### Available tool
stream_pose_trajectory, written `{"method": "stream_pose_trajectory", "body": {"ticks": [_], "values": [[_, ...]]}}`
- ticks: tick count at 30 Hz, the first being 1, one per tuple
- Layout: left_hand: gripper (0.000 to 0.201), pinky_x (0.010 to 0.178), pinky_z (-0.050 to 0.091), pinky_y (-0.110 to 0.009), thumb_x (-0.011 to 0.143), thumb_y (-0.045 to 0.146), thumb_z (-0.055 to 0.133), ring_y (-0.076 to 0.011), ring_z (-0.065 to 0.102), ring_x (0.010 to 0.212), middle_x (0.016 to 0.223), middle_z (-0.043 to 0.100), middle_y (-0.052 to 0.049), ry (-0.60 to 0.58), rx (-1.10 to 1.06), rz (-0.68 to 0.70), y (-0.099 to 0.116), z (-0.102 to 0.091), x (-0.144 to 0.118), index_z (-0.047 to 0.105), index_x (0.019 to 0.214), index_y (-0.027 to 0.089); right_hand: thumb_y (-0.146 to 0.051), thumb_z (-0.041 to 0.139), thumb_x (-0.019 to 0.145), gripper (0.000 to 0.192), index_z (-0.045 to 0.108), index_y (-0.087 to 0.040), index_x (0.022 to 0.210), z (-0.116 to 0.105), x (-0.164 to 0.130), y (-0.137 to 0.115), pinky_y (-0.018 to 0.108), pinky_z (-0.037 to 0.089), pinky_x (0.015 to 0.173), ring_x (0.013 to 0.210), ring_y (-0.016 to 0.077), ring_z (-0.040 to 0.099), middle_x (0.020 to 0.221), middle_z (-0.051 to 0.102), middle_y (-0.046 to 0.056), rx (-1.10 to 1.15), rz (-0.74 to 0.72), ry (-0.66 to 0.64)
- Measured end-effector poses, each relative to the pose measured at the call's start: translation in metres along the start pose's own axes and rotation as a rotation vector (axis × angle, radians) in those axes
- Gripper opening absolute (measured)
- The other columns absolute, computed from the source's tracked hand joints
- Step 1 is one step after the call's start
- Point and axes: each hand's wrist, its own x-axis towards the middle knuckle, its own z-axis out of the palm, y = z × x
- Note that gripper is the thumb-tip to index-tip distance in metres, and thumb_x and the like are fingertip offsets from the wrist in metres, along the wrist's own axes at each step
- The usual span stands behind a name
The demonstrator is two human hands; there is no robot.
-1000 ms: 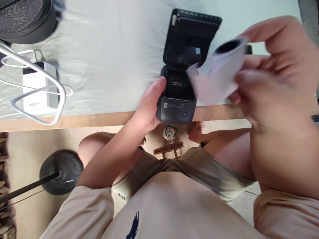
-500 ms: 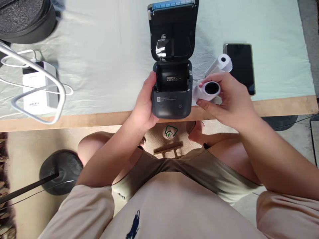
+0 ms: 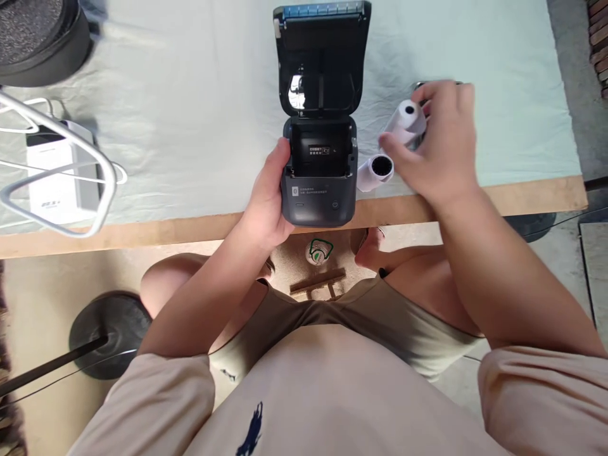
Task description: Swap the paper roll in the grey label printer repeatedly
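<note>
A small black label printer [image 3: 318, 196] stands at the table's near edge with its lid [image 3: 323, 57] swung open and its paper bay empty. My left hand [image 3: 266, 196] grips the printer's left side. An almost empty paper roll with a wide black core [image 3: 375, 170] lies on the cloth right beside the printer. Farther right, my right hand [image 3: 441, 152] curls around a fuller white paper roll [image 3: 407, 117], thumb beneath it and fingers over it. The hand is slightly blurred. It hides most of a dark phone.
A pale cloth [image 3: 190, 114] covers the table, whose wooden edge [image 3: 142, 231] runs along the front. At the left lie a white power bank [image 3: 57, 183] with cables and a white wire frame [image 3: 107, 190]. A black round object [image 3: 38, 38] sits far left. A black disc base [image 3: 107, 332] stands on the floor.
My right hand set the wide-core roll down beside the printer and moved up-right onto the fuller roll. The printer, held by my left hand, was straightened and stays put.
</note>
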Motion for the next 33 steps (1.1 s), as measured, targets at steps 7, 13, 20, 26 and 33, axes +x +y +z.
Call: {"method": "stream_pose_trajectory", "body": {"ticks": [7, 13, 20, 26, 33], "values": [[0.049, 0.127, 0.067, -0.049, 0.12, 0.061, 0.065, -0.0344, 0.085, 0.134, 0.121, 0.09, -0.014, 0.001, -0.013, 0.009, -0.003, 0.0, -0.004, 0.086, 0.117, 0.016, -0.023, 0.078, 0.095, 0.048, 0.065, -0.03, 0.141, 0.012, 0.017, -0.02, 0.042, 0.059, 0.094, 0.108, 0.0273, 0.07, 0.138, 0.077, 0.012, -0.102, 0.044, -0.057], [0.053, 0.119, 0.071, -0.044, 0.126, 0.059, 0.052, -0.0334, 0.087, 0.137, 0.107, 0.089, -0.009, 0.064, 0.043, 0.012, -0.007, -0.001, -0.001, 0.084, 0.108, 0.02, -0.045, 0.068, 0.105, 0.052, 0.06, -0.027, 0.153, -0.005, 0.001, -0.027, 0.042, 0.057, 0.084, 0.12, 0.0288, 0.076, 0.135, 0.071, 0.011, 0.303, -0.306, 0.409], [0.03, 0.115, 0.074, -0.043, 0.122, 0.049, 0.066, -0.0347, 0.084, 0.148, 0.11, 0.085, -0.004, 0.067, 0.06, 0.074, -0.014, 0.002, 0.001, 0.079, 0.113, 0.023, -0.025, 0.067, 0.096, 0.04, 0.074, -0.032, 0.134, -0.025, -0.028, -0.071, 0.053, 0.064, 0.1, 0.1, 0.0295, 0.081, 0.118, 0.086, 0.006, 0.058, -0.56, -0.034], [0.015, 0.113, 0.072, -0.039, 0.116, 0.04, 0.076, -0.0323, 0.083, 0.143, 0.114, 0.08, -0.005, -0.031, 0.167, 0.13, -0.016, -0.004, -0.001, 0.078, 0.119, 0.026, -0.026, 0.066, 0.101, 0.025, 0.078, -0.027, 0.123, -0.017, -0.023, -0.075, 0.055, 0.056, 0.103, 0.098, 0.0313, 0.08, 0.11, 0.089, 0.007, -0.158, -0.458, -0.118], [0.024, 0.098, 0.067, -0.035, 0.118, 0.04, 0.073, -0.028, 0.085, 0.117, 0.098, 0.072, -0.004, 0.056, 0.073, 0.051, -0.009, -0.003, 0.004, 0.074, 0.103, 0.022, -0.049, 0.043, 0.127, 0.05, 0.086, -0.029, 0.112, -0.016, -0.031, -0.069, 0.048, 0.052, 0.102, 0.115, 0.0273, 0.083, 0.116, 0.09, 0.003, -0.051, -0.719, -0.084]]}}
